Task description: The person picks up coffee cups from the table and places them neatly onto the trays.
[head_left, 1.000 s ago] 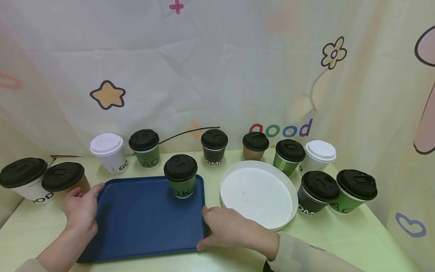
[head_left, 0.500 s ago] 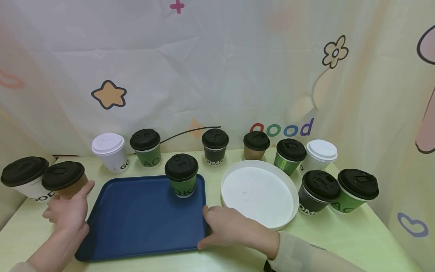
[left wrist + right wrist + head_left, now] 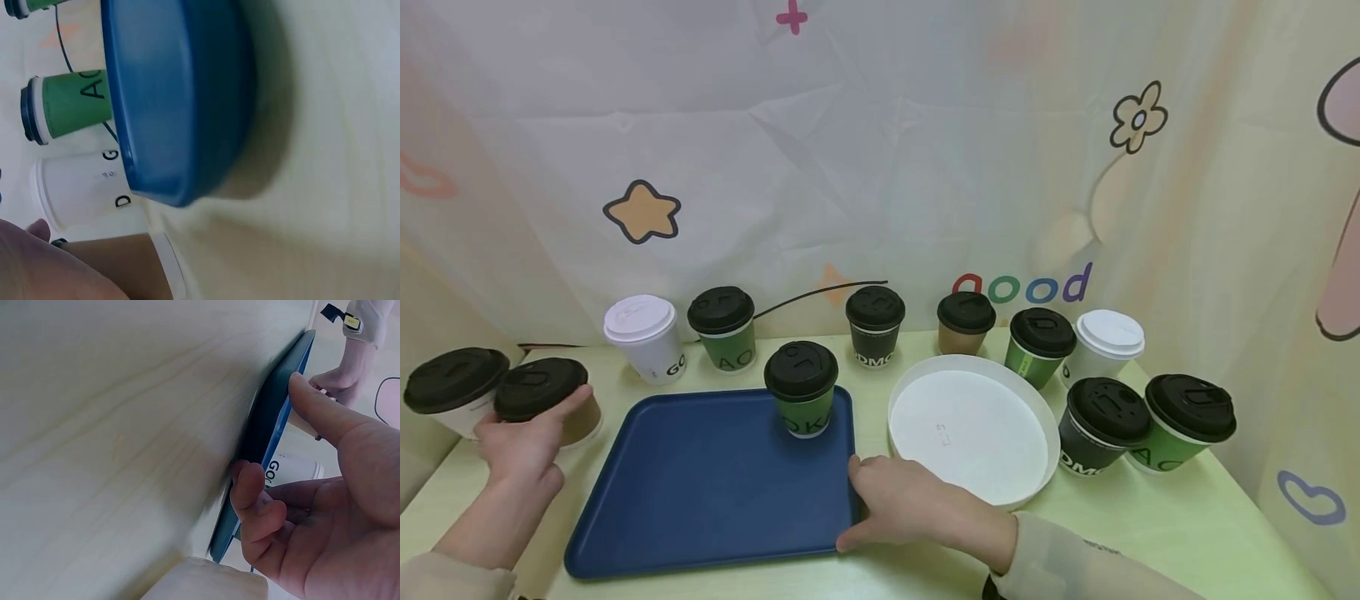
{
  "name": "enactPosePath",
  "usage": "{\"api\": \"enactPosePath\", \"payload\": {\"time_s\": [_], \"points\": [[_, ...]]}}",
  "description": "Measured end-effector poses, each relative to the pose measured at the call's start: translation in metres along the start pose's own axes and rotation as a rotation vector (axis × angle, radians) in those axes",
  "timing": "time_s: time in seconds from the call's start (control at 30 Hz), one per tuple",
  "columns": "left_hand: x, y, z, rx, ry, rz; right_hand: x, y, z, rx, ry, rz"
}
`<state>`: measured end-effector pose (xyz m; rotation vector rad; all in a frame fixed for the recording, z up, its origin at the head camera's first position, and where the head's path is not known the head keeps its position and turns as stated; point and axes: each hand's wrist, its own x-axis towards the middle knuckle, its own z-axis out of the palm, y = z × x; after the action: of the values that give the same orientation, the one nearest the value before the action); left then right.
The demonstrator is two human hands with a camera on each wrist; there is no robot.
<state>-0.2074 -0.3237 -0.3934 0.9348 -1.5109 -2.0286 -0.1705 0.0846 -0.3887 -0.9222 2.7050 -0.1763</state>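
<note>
My left hand point(image 3: 520, 446) is at the brown paper cup point(image 3: 582, 419) with a black lid, left of the blue tray point(image 3: 700, 492). Its thumb lies along the cup's right side below the lid; the other fingers are mostly hidden behind the cup. The left wrist view shows the brown cup point(image 3: 125, 262) close against the hand. On the tray's right edge, my right hand point(image 3: 910, 500) holds on near the front corner. In the right wrist view its thumb touches the rim and its fingers are curled at the edge. A green cup point(image 3: 805, 408) with a black lid stands upright at the tray's back right.
A white cup point(image 3: 445, 417) with a black lid stands left of the brown one. Behind the tray are a white cup point(image 3: 643, 346) and a green cup point(image 3: 727, 346). A round white tray point(image 3: 973, 433) sits at right, with several lidded cups around it.
My left hand has let go of the tray's left edge and moved left, coming round the brown cup. The right hand has stayed on the tray.
</note>
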Motion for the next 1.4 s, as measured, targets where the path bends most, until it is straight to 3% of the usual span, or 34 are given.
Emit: {"api": "enactPosePath", "payload": {"time_s": [0.13,0.33,0.37,0.57,1.0,1.2,1.4], "points": [[0.011,-0.002,-0.004,0.032,-0.022,-0.006,0.0,0.0,0.0,-0.005,-0.005,0.004],[0.008,0.002,-0.005,0.064,-0.041,-0.021,-0.001,-0.001,0.0,-0.001,0.003,0.007],[0.001,0.005,-0.004,0.078,-0.041,-0.021,-0.001,0.0,0.0,-0.001,0.006,0.007],[-0.002,0.005,-0.004,0.135,-0.064,-0.012,-0.001,0.0,0.0,0.002,0.002,0.014],[-0.018,0.002,-0.003,0.258,-0.143,0.074,-0.001,0.001,0.002,0.001,0.012,-0.003],[-0.029,-0.001,0.0,0.215,-0.138,0.112,-0.001,0.002,0.003,0.001,0.009,-0.002],[-0.042,0.002,0.01,0.293,-0.23,0.104,0.0,0.002,0.003,-0.003,0.008,-0.002]]}}
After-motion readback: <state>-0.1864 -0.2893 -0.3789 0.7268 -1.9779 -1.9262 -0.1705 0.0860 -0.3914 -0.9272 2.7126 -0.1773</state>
